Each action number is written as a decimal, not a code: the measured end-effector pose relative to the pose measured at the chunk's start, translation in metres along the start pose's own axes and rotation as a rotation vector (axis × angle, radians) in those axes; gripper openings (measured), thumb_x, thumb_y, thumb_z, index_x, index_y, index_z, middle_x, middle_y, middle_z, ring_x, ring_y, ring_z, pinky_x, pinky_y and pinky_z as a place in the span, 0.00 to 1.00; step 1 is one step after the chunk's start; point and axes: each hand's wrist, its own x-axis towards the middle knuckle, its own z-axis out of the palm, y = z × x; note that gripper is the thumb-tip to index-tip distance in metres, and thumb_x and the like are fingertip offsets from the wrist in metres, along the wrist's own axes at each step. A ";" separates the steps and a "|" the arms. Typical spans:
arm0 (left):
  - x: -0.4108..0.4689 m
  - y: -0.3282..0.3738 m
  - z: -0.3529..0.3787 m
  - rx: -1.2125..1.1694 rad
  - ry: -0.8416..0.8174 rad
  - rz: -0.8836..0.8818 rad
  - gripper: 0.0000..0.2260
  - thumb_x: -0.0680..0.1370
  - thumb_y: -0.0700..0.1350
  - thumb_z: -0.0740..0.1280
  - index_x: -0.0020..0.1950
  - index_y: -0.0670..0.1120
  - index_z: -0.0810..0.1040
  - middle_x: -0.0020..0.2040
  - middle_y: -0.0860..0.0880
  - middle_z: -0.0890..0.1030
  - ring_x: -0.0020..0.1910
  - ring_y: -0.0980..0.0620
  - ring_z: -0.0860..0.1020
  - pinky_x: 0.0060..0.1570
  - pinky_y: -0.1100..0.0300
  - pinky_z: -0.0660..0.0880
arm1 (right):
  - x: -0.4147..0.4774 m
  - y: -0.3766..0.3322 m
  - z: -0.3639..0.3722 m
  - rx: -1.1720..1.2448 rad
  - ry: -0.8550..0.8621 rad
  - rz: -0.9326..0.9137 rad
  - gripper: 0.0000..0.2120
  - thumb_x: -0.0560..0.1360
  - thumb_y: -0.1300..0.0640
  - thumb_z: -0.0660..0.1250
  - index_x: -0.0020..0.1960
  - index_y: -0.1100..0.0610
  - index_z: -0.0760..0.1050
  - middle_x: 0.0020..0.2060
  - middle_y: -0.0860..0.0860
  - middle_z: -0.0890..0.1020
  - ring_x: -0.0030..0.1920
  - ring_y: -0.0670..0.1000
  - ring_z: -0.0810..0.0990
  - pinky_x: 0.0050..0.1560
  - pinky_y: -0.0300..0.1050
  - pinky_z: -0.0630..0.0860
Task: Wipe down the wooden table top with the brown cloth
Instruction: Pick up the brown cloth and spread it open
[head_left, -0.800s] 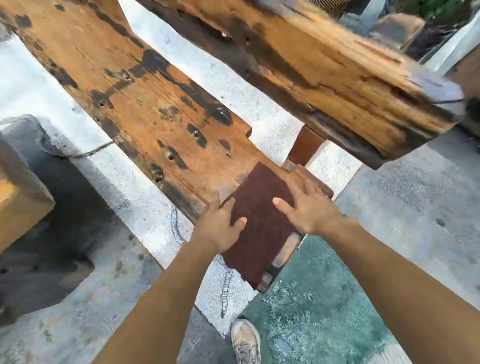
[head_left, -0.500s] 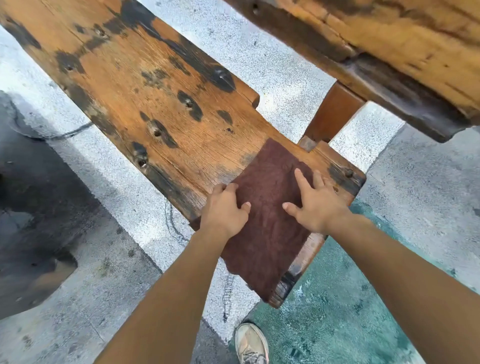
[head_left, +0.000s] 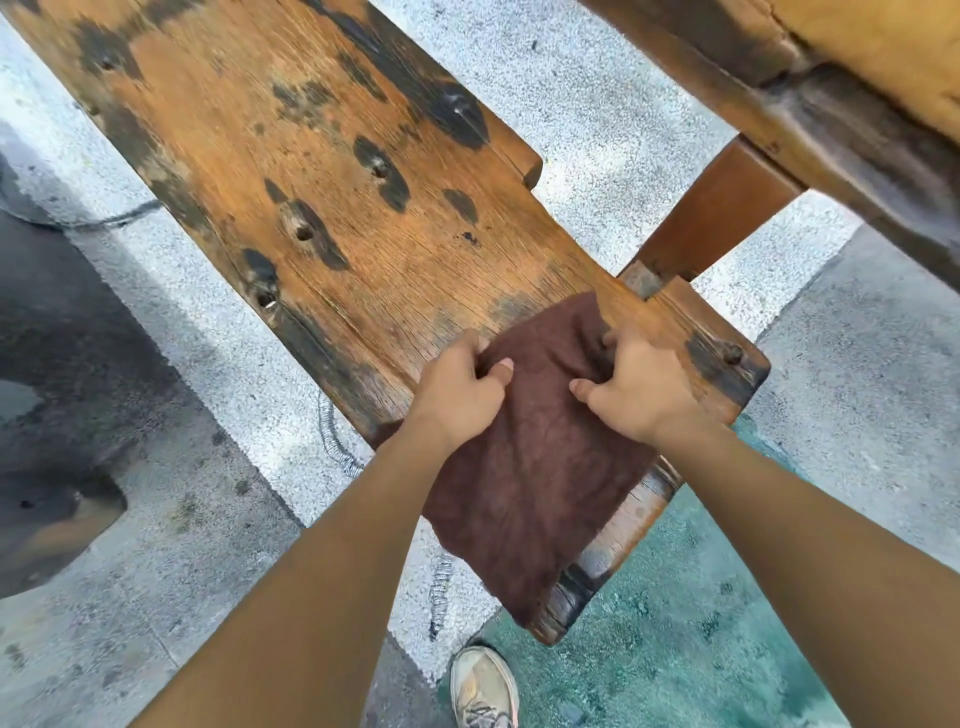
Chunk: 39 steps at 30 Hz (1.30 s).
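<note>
A brown cloth lies over the near end of the worn wooden table top, its lower part draping past the plank's front edge. My left hand pinches the cloth's upper left part, fingers curled into the fabric. On the upper right part my right hand grips it the same way, bunching the cloth into folds between the two hands. The plank is orange-brown with dark stains and nail holes.
A thicker wooden beam crosses the upper right, with a brown leg below it. Speckled concrete floor lies underneath, green-painted floor at the bottom right. My shoe shows at the bottom. A dark object sits at left.
Both hands went from lying flat on the cloth to curling and gripping it, bunching its top edge. The view has come closer to the plank's end.
</note>
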 end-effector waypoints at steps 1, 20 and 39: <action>0.002 0.001 -0.002 -0.079 -0.027 -0.003 0.09 0.83 0.54 0.67 0.49 0.50 0.72 0.45 0.46 0.79 0.49 0.40 0.81 0.49 0.44 0.79 | 0.001 -0.002 -0.002 0.053 -0.024 0.015 0.28 0.77 0.48 0.74 0.73 0.56 0.72 0.63 0.57 0.81 0.66 0.62 0.77 0.66 0.53 0.74; -0.090 0.167 -0.190 -0.358 -0.199 0.251 0.09 0.85 0.43 0.67 0.62 0.47 0.84 0.54 0.45 0.88 0.51 0.44 0.87 0.51 0.50 0.84 | -0.109 -0.140 -0.151 1.339 -0.560 -0.108 0.24 0.77 0.53 0.70 0.70 0.64 0.76 0.61 0.66 0.83 0.56 0.63 0.86 0.54 0.57 0.84; -0.382 0.203 -0.493 -0.153 0.028 0.296 0.22 0.78 0.58 0.75 0.51 0.38 0.86 0.50 0.39 0.87 0.44 0.47 0.82 0.46 0.53 0.78 | -0.372 -0.418 -0.370 1.053 -0.415 -0.739 0.09 0.77 0.55 0.70 0.50 0.61 0.85 0.45 0.61 0.86 0.41 0.57 0.87 0.47 0.51 0.85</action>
